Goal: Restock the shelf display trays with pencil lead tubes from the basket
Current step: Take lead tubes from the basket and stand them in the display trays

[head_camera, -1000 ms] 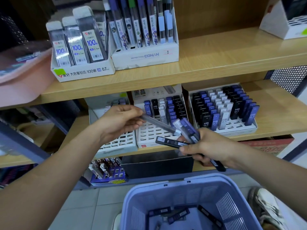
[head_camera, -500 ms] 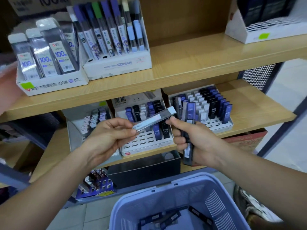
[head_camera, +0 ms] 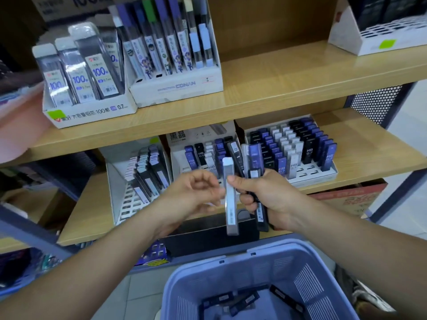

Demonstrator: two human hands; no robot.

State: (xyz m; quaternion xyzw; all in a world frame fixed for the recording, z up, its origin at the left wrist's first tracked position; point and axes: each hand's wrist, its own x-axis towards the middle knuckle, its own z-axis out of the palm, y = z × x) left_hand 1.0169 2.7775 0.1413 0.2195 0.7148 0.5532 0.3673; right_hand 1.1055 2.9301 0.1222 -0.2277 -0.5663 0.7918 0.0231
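The right hand (head_camera: pixel 270 195) is closed round a bundle (head_camera: pixel 255 155) of dark and blue lead tubes, fingers wrapped tight. Its thumb pins one more against them, a grey tube (head_camera: pixel 231 204).

That tube stands nearly upright, long axis vertical, white cap on top and lower end pointing down toward the basket (head_camera: pixel 254 250). The bundle stands upright too, just to its right.

The left hand (head_camera: pixel 194 192) is loosely curled, fingertips right at the grey tube's left edge. I cannot tell whether they touch or pinch it.

All this sits in front of the middle tray (head_camera: pixel 182 158) on the lower shelf. More tubes (head_camera: pixel 245 299) lie flat in the basket.
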